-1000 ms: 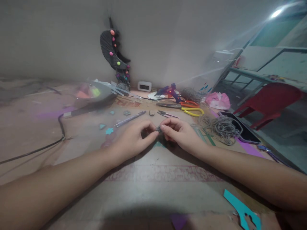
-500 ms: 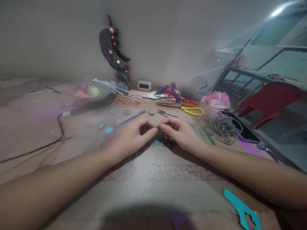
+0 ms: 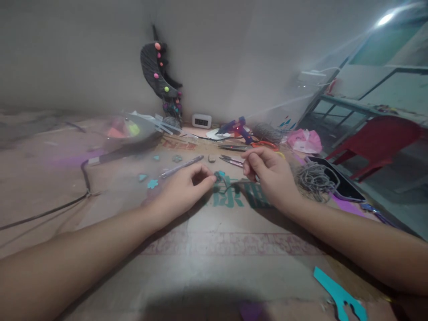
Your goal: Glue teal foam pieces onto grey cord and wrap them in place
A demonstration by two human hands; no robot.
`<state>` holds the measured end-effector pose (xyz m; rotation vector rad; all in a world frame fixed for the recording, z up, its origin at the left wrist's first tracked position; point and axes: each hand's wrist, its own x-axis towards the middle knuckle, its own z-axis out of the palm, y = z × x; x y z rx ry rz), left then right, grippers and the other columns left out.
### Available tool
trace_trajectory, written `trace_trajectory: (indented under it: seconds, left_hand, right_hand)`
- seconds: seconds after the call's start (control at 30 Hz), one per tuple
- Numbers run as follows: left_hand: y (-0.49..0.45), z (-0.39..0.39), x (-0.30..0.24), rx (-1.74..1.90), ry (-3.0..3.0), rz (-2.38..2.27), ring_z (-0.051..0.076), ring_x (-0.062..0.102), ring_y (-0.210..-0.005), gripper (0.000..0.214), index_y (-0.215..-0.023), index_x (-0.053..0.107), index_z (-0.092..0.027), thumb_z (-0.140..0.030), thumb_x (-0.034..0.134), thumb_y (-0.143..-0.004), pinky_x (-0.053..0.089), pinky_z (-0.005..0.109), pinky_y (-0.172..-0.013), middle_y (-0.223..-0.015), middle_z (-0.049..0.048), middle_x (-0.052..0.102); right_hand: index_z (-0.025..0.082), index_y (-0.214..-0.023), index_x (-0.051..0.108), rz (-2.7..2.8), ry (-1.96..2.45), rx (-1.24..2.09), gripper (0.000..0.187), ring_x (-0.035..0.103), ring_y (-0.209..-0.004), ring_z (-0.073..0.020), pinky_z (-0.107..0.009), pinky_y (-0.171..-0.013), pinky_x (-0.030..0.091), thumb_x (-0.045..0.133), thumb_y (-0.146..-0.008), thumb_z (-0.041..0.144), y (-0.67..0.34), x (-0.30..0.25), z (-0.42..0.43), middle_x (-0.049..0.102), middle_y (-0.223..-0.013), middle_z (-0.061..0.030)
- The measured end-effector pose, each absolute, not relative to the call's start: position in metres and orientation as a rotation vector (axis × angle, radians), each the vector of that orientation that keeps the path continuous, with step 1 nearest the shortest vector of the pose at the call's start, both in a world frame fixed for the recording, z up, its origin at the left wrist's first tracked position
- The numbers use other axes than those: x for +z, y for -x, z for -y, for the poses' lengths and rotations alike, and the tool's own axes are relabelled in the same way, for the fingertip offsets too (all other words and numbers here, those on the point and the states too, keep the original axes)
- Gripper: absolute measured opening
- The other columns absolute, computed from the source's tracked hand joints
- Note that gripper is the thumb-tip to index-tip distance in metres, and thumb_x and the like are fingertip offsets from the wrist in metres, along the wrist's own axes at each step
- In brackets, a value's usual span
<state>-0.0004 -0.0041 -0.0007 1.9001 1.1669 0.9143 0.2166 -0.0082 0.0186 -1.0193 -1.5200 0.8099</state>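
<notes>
My left hand (image 3: 183, 191) rests on the cardboard-covered table (image 3: 214, 263), its thumb and forefinger pinched on a small teal piece wrapped in grey cord (image 3: 219, 175). My right hand (image 3: 270, 174) is raised a little to the right of it, fingers curled. A thin dark strand of cord (image 3: 236, 183) runs from the small piece toward that hand, which seems to pinch its end. Green printed characters on the cardboard show between the two hands.
A tangle of grey cord (image 3: 311, 176) lies right of my right hand. Behind the hands are small snips (image 3: 230, 159), a pen (image 3: 182, 166), scissors (image 3: 265, 143), a glue gun (image 3: 234, 126) and a clock (image 3: 201, 120). A teal cut-out (image 3: 337, 295) lies near right; a black cable (image 3: 84, 176) left.
My right hand has drawn away from the left, up and to the right, pulling out a strand of cord. The left hand stays pinched on the small piece.
</notes>
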Motion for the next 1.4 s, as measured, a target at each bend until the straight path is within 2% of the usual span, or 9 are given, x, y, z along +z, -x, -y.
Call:
trace_trajectory:
  seconds: [0.2,0.4,0.53,0.73,0.9,1.1,1.27,1.4]
  left_hand:
    - [0.001,0.001,-0.005,0.917,-1.875,-1.174,0.018,0.06,-0.076,0.024,-0.082,0.061,-0.021,-0.043,0.058,-0.092,0.043,0.03,-0.064,-0.081,0.0011,0.067]
    - [0.0,0.002,-0.004,0.932,-1.893,-1.165,0.018,0.059,-0.076,0.024,-0.08,0.059,-0.021,-0.041,0.057,-0.092,0.043,0.031,-0.066,-0.079,0.001,0.066]
    - [0.0,0.003,-0.003,0.936,-1.88,-1.162,0.018,0.06,-0.075,0.023,-0.079,0.06,-0.021,-0.041,0.057,-0.091,0.043,0.03,-0.065,-0.078,0.0009,0.066]
    - [0.0,0.002,-0.004,0.914,-1.883,-1.173,0.019,0.06,-0.078,0.023,-0.081,0.061,-0.021,-0.041,0.057,-0.092,0.042,0.03,-0.067,-0.08,0.0006,0.066]
    - [0.001,0.001,-0.005,0.922,-1.884,-1.162,0.019,0.062,-0.079,0.023,-0.082,0.062,-0.021,-0.042,0.057,-0.092,0.044,0.031,-0.068,-0.082,0.0014,0.068]
    - [0.001,0.001,-0.006,0.936,-1.891,-1.153,0.019,0.062,-0.078,0.023,-0.082,0.062,-0.021,-0.041,0.058,-0.092,0.045,0.032,-0.069,-0.082,0.0017,0.068]
    - [0.001,0.0,-0.007,0.92,-1.875,-1.153,0.018,0.06,-0.075,0.024,-0.083,0.061,-0.021,-0.042,0.058,-0.092,0.043,0.029,-0.063,-0.08,0.0014,0.067]
    - [0.001,0.001,-0.007,0.912,-1.873,-1.163,0.018,0.06,-0.075,0.023,-0.083,0.061,-0.021,-0.042,0.058,-0.092,0.043,0.029,-0.064,-0.081,0.0009,0.067]
  right_hand:
    - [0.019,-0.085,0.065,1.623,1.096,0.909,0.026,0.051,-0.05,-0.0094,-0.023,-0.048,0.041,0.064,-0.092,0.043,-0.212,0.017,0.015,0.064,-0.063,0.0016]
    - [0.02,-0.075,0.06,1.674,1.112,0.92,0.033,0.052,-0.052,-0.0095,-0.024,-0.049,0.043,0.062,-0.093,0.047,-0.212,0.018,0.018,0.063,-0.064,0.0004]
    - [0.019,-0.081,0.062,1.682,1.099,0.943,0.024,0.052,-0.053,-0.0096,-0.023,-0.05,0.043,0.059,-0.094,0.039,-0.213,0.017,0.016,0.062,-0.065,0.0011]
    - [0.019,-0.087,0.061,1.608,1.096,1.055,0.011,0.054,-0.055,-0.0088,-0.023,-0.053,0.045,0.061,-0.088,0.03,-0.211,0.015,0.013,0.066,-0.071,0.0011]
    - [0.019,-0.084,0.058,1.588,1.071,1.04,0.018,0.056,-0.054,-0.0092,-0.024,-0.054,0.047,0.071,-0.082,0.032,-0.213,0.018,0.01,0.069,-0.071,0.0004]
    - [0.019,-0.081,0.058,1.62,1.052,0.998,0.028,0.054,-0.052,-0.0093,-0.023,-0.052,0.045,0.062,-0.091,0.045,-0.218,0.018,0.008,0.061,-0.061,0.0025]
    - [0.019,-0.09,0.062,1.629,1.074,1.017,0.015,0.056,-0.057,-0.0099,-0.024,-0.053,0.047,0.06,-0.09,0.034,-0.217,0.011,0.006,0.065,-0.073,0.0004]
    - [0.019,-0.088,0.063,1.634,1.106,0.979,0.008,0.056,-0.06,-0.0104,-0.027,-0.058,0.049,0.063,-0.084,0.026,-0.216,0.01,0.006,0.066,-0.078,-0.0001]
